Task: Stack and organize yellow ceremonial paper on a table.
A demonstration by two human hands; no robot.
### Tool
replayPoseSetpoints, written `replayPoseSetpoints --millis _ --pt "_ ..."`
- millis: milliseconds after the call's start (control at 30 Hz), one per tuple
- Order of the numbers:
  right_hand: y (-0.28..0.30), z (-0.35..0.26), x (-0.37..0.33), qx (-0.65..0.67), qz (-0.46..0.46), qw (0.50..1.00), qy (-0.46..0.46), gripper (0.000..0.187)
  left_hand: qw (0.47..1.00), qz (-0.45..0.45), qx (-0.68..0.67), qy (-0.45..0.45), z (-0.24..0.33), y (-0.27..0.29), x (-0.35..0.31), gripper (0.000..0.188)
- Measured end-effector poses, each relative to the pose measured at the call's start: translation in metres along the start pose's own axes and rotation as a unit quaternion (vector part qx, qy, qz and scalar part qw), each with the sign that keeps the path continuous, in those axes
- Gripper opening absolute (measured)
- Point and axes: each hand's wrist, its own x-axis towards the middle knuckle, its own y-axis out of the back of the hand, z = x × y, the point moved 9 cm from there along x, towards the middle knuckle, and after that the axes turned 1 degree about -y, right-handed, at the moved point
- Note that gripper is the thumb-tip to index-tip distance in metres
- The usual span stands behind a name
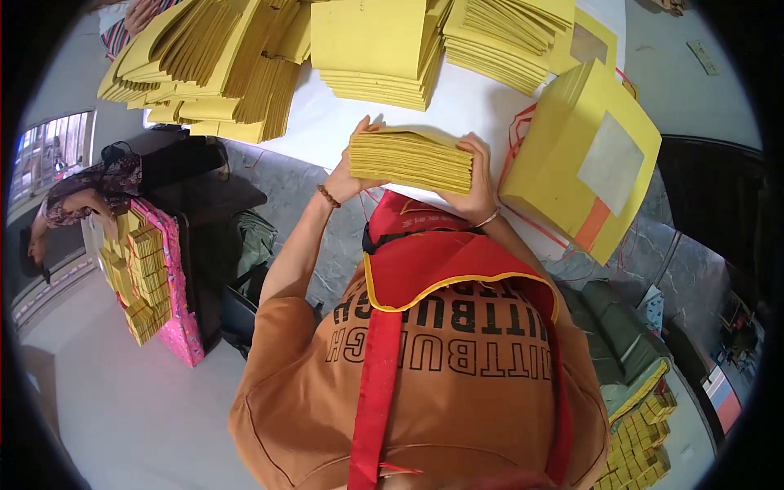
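Between my two hands I hold a thick stack of yellow paper (411,160) at the near edge of the white table, its layered edges facing me. My left hand (351,169) is wrapped round the stack's left end, a beaded bracelet on the wrist. At the right end, my right hand (480,180) grips it, with a bangle on that wrist. Just beyond lies a neat pile of yellow paper (376,49). On my right stands a large yellow block-shaped bundle (555,147) with a pale panel and an orange strip, red string beside it.
Folded yellow paper stacks (204,57) crowd the white table's (314,114) far left, another pile (510,37) its far right. At left, a person (90,188) stands by a pink-edged container (175,286) of yellow bundles. More yellow bundles (641,441) lie low at right, beside a green cover (612,343).
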Motion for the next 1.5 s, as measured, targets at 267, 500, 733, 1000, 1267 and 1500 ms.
replayPoseSetpoints --millis 267,500,733,1000,1267,1500 --pt "-0.026 0.014 -0.002 0.497 -0.077 0.824 -0.260 0.054 0.987 -0.048 -0.107 0.109 0.023 0.021 -0.011 0.071" --pt "-0.059 0.012 -0.036 0.766 -0.076 0.487 -0.413 0.046 0.969 0.017 -0.238 0.068 0.103 0.023 -0.002 0.053" --pt "-0.059 0.008 -0.034 0.796 -0.113 0.473 -0.360 0.049 0.975 0.046 -0.211 0.055 0.123 0.011 0.009 0.047" --pt "-0.049 -0.002 -0.022 0.830 -0.089 0.459 -0.304 0.047 0.986 0.061 -0.155 0.025 0.135 0.006 0.017 0.043" --pt "-0.052 0.002 -0.029 0.824 -0.083 0.468 -0.310 0.045 0.990 0.135 0.028 0.031 0.150 0.009 0.018 0.037" --pt "-0.048 -0.007 -0.026 0.843 -0.102 0.466 -0.248 0.046 0.993 0.106 0.019 0.042 0.155 0.004 0.019 0.034"
